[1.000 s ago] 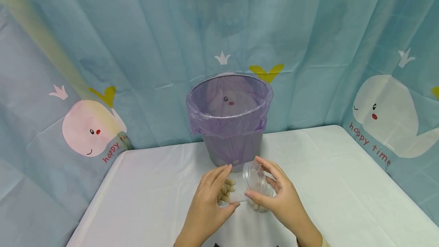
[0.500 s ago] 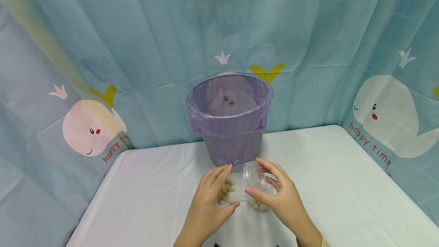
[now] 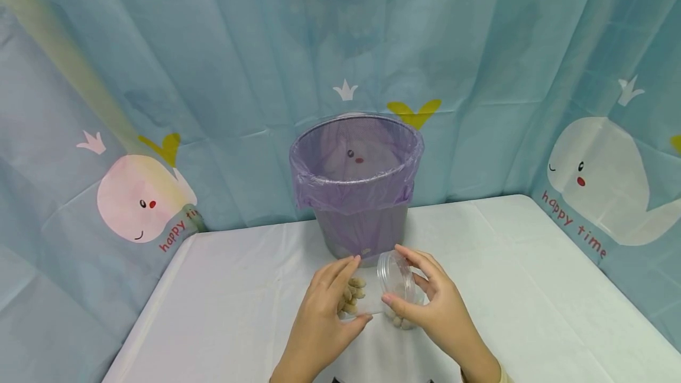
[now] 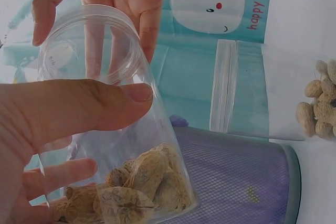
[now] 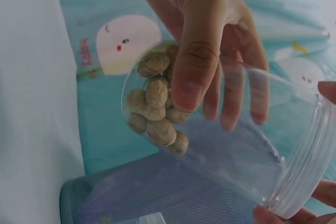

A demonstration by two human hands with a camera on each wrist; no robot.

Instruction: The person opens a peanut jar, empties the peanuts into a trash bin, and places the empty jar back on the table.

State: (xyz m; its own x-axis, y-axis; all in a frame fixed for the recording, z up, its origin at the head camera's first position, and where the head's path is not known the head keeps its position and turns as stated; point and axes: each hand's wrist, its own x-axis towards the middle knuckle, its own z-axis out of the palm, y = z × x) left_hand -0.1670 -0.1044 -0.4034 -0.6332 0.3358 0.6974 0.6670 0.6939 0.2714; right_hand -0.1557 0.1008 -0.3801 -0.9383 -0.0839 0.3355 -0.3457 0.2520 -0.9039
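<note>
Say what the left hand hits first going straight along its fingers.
Likely the round grey mesh wastebasket lined with purple plastic, beyond the left hand in the head view; depth unclear.

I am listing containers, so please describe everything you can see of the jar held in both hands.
The jar is clear and cylindrical, apparently plastic, with ridges round its rim end. It holds peanuts in shells, gathered at the base. It is tilted, held in front of the bin. The left hand grips its body; the right hand holds the rim end. Whether a lid is on, I cannot tell.
</note>
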